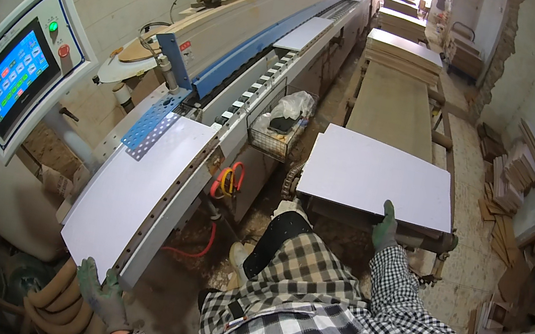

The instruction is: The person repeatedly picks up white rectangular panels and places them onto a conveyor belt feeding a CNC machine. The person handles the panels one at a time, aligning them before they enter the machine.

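Note:
My left hand, in a worn grey-green glove, is at the near end of a white panel. Its fingers are spread against the panel's end edge rather than wrapped round it. This panel lies flat on the machine's feed bed, its far end under a blue perforated plate. On my right, a second white panel rests on a roller conveyor. My gloved right hand grips its near edge, thumb on top and the other fingers mostly hidden below.
A control screen stands at the left. Between machine and conveyor hang a wire basket with plastic bags and a coiled red hose. Another white panel lies farther along the machine. Stacked boards sit up the conveyor; offcuts lean by the right wall.

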The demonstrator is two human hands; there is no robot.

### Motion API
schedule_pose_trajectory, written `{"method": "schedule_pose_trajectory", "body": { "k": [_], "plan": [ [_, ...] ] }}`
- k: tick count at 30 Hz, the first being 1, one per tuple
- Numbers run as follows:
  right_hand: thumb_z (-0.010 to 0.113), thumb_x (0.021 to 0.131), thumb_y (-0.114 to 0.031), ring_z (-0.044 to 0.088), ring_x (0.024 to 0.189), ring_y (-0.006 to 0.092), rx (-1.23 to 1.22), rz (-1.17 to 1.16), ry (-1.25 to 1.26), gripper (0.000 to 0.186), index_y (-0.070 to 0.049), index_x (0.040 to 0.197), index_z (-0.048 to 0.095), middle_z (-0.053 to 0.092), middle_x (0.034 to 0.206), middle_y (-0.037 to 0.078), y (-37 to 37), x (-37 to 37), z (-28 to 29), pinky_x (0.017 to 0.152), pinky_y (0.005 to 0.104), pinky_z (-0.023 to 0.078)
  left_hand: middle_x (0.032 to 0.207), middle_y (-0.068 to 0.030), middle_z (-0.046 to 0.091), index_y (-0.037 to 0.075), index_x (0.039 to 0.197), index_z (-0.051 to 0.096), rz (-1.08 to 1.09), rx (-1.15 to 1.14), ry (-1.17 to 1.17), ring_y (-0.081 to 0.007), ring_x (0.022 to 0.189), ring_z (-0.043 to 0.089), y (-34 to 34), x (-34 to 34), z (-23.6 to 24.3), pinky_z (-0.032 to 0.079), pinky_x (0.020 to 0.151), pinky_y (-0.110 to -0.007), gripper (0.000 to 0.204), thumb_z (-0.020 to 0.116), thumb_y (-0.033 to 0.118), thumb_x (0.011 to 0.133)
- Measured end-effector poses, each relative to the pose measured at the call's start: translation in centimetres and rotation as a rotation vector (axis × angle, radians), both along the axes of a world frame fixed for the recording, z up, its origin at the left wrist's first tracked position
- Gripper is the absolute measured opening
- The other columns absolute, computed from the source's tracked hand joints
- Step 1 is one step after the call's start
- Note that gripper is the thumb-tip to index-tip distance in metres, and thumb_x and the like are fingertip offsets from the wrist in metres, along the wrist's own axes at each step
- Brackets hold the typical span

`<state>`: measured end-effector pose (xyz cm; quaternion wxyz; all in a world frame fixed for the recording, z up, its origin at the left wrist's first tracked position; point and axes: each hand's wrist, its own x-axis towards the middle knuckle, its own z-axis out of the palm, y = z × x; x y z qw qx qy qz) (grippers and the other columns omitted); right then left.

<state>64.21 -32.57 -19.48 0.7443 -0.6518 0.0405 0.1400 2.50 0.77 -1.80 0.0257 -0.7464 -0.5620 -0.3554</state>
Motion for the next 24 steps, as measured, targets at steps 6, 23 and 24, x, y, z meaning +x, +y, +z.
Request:
{"method": "schedule_pose_trajectory", "body": {
  "k": [6,23,24],
  "plan": [
    [0.058,0.098,-0.026,0.046,0.133,0.0333,0.124,-0.083,0.114,0.054,-0.021,0.15,0.045,0.044,0.152,0.012,1.3,0.2,1.6,0.109,0.053,0.038,0.149,-0.0195,0.05,-0.001,0.139,0.057,-0.04,0.008,-0.03,-0.0357,0.14,0.043,0.3,0.0,0.0,0.036,0.116,-0.046,0.051,0.07,0.014,0.093],
    [0.071,0.089,-0.054,0.026,0.144,0.0529,0.407,0.022,0.32,0.092,-0.021,0.161,0.024,0.01,0.162,0.03,1.8,1.2,4.4,0.113,0.0648,0.032,0.15,-0.0186,0.05,0.0,0.14,0.057,-0.044,-0.069,-0.044,-0.0354,0.143,0.04,-0.7,-0.5,1.3,0.03,0.119,-0.047,0.047,0.066,0.015,0.096],
    [0.076,0.085,-0.054,0.025,0.143,0.053,0.36,-0.002,0.278,0.098,-0.019,0.16,0.024,0.007,0.162,0.029,1.7,1.4,3.6,0.111,0.0645,0.036,0.15,-0.0187,0.05,0.0,0.14,0.057,-0.059,-0.08,-0.053,-0.0354,0.143,0.04,-0.7,-1.0,1.3,0.03,0.119,-0.047,0.046,0.065,0.014,0.097]
  ]
}}
